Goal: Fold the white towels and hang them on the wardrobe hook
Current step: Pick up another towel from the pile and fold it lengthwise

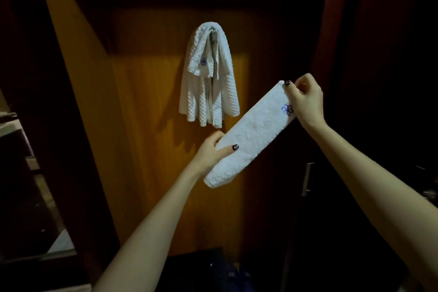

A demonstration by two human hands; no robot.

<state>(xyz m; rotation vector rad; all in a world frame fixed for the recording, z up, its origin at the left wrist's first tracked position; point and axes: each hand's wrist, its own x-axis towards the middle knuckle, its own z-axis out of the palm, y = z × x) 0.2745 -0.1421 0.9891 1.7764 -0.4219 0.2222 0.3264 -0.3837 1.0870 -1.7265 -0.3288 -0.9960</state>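
Observation:
A folded white towel [251, 135] with a blue emblem stretches diagonally between my hands in front of the wardrobe. My left hand [211, 152] grips its lower part, thumb on top. My right hand [305, 99] pinches its upper end beside the emblem. Up and to the left, a waffle-textured white towel [208, 92] hangs folded over the metal hook [213, 35] on the wooden wardrobe panel [147, 106]. The hook is mostly hidden by that towel.
A dark door with a metal handle [308, 179] stands at the right. Dim shelves [14, 140] sit at the left edge. Dark items [213, 270] lie low at the bottom centre. The scene is dim apart from the lit panel.

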